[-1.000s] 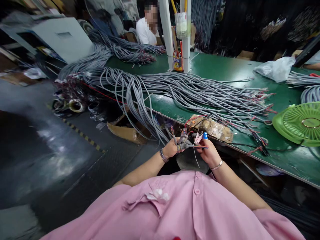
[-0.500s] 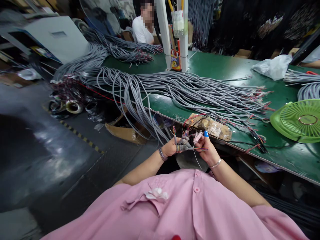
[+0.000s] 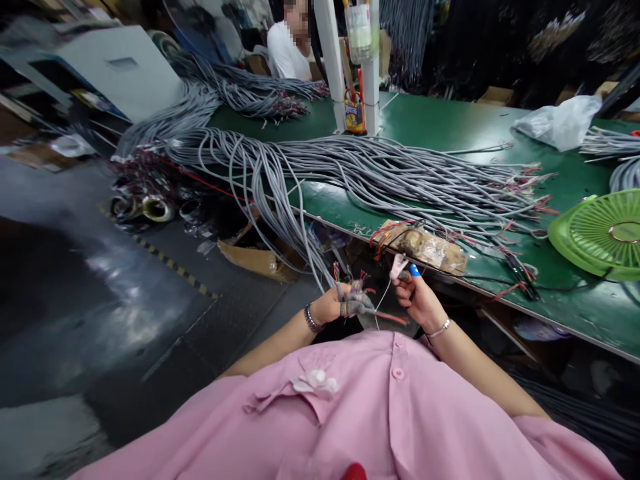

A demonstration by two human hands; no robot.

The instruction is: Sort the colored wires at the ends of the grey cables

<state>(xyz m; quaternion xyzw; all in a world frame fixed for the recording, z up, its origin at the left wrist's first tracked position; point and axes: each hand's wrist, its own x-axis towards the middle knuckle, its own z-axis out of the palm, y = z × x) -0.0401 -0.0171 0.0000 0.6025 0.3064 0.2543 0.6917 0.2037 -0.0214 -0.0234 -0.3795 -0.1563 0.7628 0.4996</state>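
Note:
My left hand (image 3: 337,303) is closed around several grey cables (image 3: 313,250), whose stripped ends show coloured wires (image 3: 393,318) pointing right and up. Grey coverings sit on some of its fingers. My right hand (image 3: 417,300), a blue cover on its thumb, is closed with its fingertips at a small pale pink piece (image 3: 399,267); its exact kind is unclear. From that piece a thin white strand (image 3: 384,295) runs down toward the left hand. Both hands are in front of the bench edge, apart from each other.
On the green bench (image 3: 440,120) lies a long bundle of grey cables (image 3: 400,170). A taped wooden block (image 3: 425,247) sits at its edge, near my right hand. A green fan (image 3: 605,233) stands to the right. Across the bench is a person in white (image 3: 287,50).
My hands have moved apart: the left went slightly left with the cables, the right slightly right with the pale pink piece. The white strand now spans the gap. The view has shifted a little.

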